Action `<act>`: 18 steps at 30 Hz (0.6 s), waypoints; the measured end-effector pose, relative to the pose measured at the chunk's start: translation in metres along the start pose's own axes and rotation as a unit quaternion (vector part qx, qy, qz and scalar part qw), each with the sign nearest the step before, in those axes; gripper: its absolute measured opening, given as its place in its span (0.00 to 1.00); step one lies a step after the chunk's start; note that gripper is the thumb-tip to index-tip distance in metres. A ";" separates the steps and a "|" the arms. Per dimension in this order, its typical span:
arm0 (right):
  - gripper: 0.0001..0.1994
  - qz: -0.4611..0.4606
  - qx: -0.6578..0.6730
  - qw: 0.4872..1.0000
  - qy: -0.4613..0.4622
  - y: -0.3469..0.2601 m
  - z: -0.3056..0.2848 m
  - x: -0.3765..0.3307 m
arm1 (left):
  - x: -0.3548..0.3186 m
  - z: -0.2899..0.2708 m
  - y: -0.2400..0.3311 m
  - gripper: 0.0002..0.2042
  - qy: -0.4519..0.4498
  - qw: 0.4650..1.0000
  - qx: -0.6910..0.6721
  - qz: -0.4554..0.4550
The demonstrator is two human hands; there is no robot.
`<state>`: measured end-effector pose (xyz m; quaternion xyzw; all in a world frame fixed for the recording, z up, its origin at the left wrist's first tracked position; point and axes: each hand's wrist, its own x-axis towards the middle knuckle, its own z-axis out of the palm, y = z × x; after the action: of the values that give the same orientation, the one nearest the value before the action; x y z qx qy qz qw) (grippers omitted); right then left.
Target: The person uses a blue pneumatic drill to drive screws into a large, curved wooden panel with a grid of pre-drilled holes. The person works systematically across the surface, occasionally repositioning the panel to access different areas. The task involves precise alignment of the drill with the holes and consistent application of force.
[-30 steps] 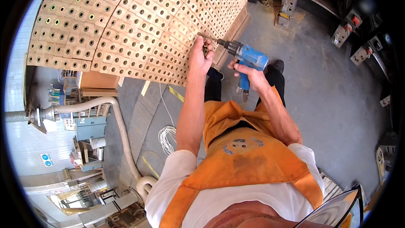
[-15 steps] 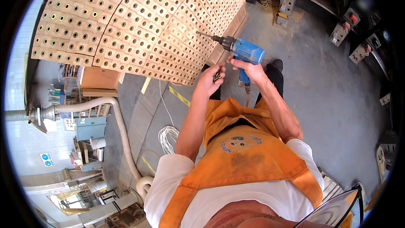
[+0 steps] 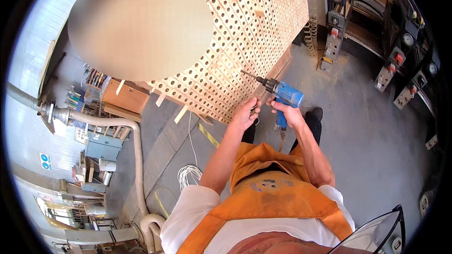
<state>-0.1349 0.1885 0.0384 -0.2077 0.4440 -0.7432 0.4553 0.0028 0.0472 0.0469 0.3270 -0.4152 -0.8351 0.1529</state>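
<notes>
My right hand (image 3: 293, 114) grips a blue drill (image 3: 289, 95) by its handle, with a hose running from the handle's bottom. Its black chuck and long bit (image 3: 250, 75) point left, toward a big wooden panel (image 3: 245, 33) with rows of round holes. The bit's tip appears in front of the panel; I cannot tell whether it touches. Close to the drill, my left hand (image 3: 246, 114) is closed around small brass-coloured metal pieces (image 3: 253, 110), partly hidden by the fingers. A blurred oval covers the panel's upper left part.
Small wooden strips (image 3: 181, 114) stick out from the panel's lower edge. A coiled white cable (image 3: 189, 175) lies on the floor at left, near a thick ribbed hose (image 3: 137, 160). Machine units with gauges and red switches (image 3: 334, 33) stand at far right.
The view has shifted, so the panel's far part and the machines show more, and hands and drill sit lower in the picture. Both hands keep their holds.
</notes>
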 end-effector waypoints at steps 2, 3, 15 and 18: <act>0.11 -0.009 -0.001 1.000 0.000 -0.001 0.002 -0.002 | 0.001 0.001 -0.004 0.10 -0.004 1.000 -0.001 -0.008; 0.11 -0.016 -0.010 1.000 -0.005 -0.001 0.004 -0.001 | 0.000 0.001 -0.005 0.10 -0.009 1.000 0.000 -0.010; 0.13 -0.008 0.008 1.000 -0.026 -0.005 -0.021 -0.024 | 0.008 -0.008 0.030 0.08 0.001 0.996 -0.052 0.070; 0.13 0.020 0.006 0.997 -0.069 -0.015 -0.030 -0.037 | 0.016 -0.012 0.043 0.09 -0.020 0.993 -0.092 0.078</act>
<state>-0.1451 0.2374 0.0390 -0.2466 0.4113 -0.7205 0.5009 -0.0013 0.0057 0.0692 0.2618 -0.3636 -0.8615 0.2387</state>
